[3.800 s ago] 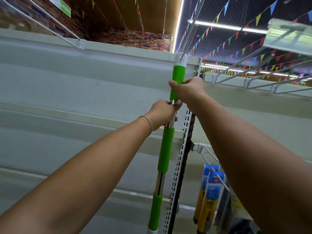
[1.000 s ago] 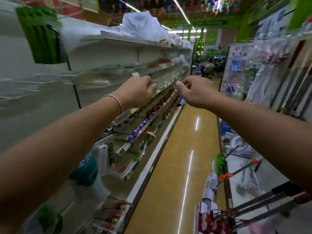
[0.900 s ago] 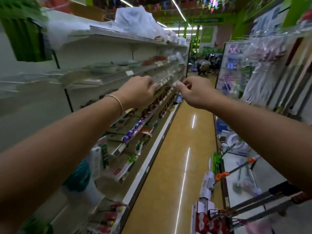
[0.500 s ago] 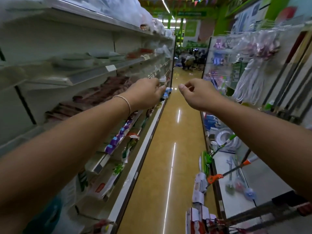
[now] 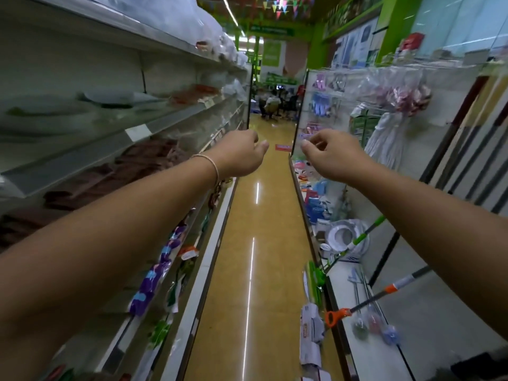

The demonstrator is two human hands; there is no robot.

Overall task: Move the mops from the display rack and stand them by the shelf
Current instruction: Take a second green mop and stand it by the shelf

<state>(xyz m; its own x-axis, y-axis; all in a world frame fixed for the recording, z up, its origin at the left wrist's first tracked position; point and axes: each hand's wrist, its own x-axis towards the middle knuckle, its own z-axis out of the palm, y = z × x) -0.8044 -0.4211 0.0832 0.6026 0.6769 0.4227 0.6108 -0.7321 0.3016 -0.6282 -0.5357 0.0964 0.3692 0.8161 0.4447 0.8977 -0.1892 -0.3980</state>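
Both my arms stretch out in front of me over a shop aisle. My left hand (image 5: 242,156) and my right hand (image 5: 328,155) hang side by side at mid-height with loosely curled fingers, and neither holds anything. On the right, a green-handled mop (image 5: 357,240) and an orange-handled mop (image 5: 365,302) lean against the right shelf unit (image 5: 365,361), their heads low near its base. White mop heads (image 5: 384,141) hang from the display rack further up on the right.
The left shelving (image 5: 90,149) carries folded cloths and packaged goods. The yellow floor (image 5: 255,257) of the aisle runs straight ahead. People sit at its far end (image 5: 272,104). Packaged items (image 5: 310,339) stand along the right shelf's base.
The green mop handle that both hands gripped is no longer in them. My view has swung from the left shelves to straight down the aisle, and my hands have stayed raised and drifted slightly apart.
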